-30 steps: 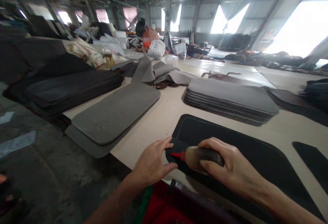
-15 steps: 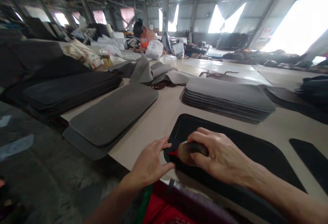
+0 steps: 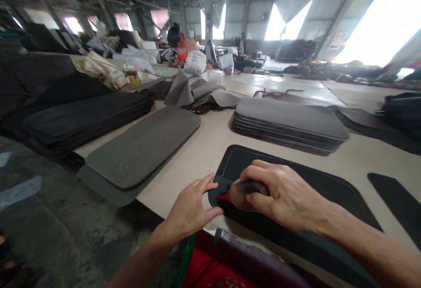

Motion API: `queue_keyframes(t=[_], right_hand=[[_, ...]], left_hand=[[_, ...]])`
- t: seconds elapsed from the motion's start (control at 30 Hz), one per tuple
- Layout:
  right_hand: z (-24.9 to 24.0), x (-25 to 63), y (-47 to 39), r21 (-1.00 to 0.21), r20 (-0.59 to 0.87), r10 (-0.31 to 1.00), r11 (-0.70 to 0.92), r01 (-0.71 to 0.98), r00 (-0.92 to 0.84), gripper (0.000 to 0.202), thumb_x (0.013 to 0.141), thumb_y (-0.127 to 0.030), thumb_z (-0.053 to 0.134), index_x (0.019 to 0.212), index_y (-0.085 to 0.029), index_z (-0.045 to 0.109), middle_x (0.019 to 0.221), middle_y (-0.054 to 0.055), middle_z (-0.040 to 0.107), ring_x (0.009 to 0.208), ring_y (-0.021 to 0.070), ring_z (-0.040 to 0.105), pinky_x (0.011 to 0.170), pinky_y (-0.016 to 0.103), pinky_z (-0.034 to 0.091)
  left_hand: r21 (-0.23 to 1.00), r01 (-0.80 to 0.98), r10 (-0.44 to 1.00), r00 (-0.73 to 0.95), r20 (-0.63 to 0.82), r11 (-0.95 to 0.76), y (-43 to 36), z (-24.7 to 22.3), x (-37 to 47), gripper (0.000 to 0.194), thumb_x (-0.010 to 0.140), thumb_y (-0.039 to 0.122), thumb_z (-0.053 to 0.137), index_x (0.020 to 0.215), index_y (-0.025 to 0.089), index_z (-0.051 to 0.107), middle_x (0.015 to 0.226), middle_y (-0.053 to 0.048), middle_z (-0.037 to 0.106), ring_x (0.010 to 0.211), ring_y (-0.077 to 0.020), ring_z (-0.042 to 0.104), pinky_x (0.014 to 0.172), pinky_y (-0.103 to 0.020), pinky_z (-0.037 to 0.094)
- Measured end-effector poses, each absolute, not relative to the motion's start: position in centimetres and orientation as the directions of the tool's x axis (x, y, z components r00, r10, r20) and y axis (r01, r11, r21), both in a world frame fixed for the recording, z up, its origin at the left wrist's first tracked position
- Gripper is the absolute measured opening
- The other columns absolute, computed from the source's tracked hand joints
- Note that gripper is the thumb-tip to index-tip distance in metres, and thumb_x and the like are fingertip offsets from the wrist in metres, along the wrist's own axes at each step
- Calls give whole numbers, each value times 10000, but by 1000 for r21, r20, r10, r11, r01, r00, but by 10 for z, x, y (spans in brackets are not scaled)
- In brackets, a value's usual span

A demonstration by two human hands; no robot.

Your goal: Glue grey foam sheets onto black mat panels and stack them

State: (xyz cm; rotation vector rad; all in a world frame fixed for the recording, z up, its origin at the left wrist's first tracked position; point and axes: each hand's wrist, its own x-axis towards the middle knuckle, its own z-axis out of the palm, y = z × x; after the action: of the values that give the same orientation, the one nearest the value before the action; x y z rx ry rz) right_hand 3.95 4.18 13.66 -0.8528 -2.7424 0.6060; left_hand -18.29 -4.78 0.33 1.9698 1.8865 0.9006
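Note:
A black mat (image 3: 315,191) with a stitched edge lies flat on the pale table (image 3: 210,143) in front of me. My right hand (image 3: 283,196) grips a brown, rounded tool (image 3: 241,190) and presses it onto the mat's near left corner, where a small red strip (image 3: 224,197) shows. My left hand (image 3: 190,209) rests with spread fingers on the table, its fingertips touching that same corner of the mat.
A stack of grey mats (image 3: 289,123) sits behind the black mat, and a grey felt panel (image 3: 141,147) overhangs the table's left edge. Dark mat piles (image 3: 82,117) lie further left. A person (image 3: 179,46) works far back. Red cloth (image 3: 226,266) lies below my hands.
My right hand has slid the tool leftward along the mat's near edge to the corner. My left hand has barely moved.

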Motion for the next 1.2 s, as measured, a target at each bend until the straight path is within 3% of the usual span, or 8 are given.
queue_keyframes(t=[0.4,0.93,1.2], right_hand=[[144,48,44,-419,19,584,742,523,-812,181,746,-116,607,849,-250,671,827,-39,569,676,141,503,597,288,288],[151,77,46,-374,-33,617,722,582,-786,170,748,-115,629,822,-261,674,829,-42,591,679,147,517,578,284,293],[153,128,36,-410,-88,705,618,671,-703,85,839,-223,615,878,-260,680,849,-22,613,668,158,558,557,279,337]], left_hand=[[596,795,970,-41,239,-113,-47,4,-183,894,720,328,866,1459,211,378,1313,-59,663,1285,-256,551,1122,-453,432],[559,820,969,-24,247,-122,-47,3,-185,805,755,348,832,1428,219,410,1320,-55,661,1291,-265,548,1112,-455,429],[546,827,966,-12,258,-135,-46,1,-187,806,798,401,784,1464,224,365,1310,-50,670,1296,-265,552,1110,-449,437]])
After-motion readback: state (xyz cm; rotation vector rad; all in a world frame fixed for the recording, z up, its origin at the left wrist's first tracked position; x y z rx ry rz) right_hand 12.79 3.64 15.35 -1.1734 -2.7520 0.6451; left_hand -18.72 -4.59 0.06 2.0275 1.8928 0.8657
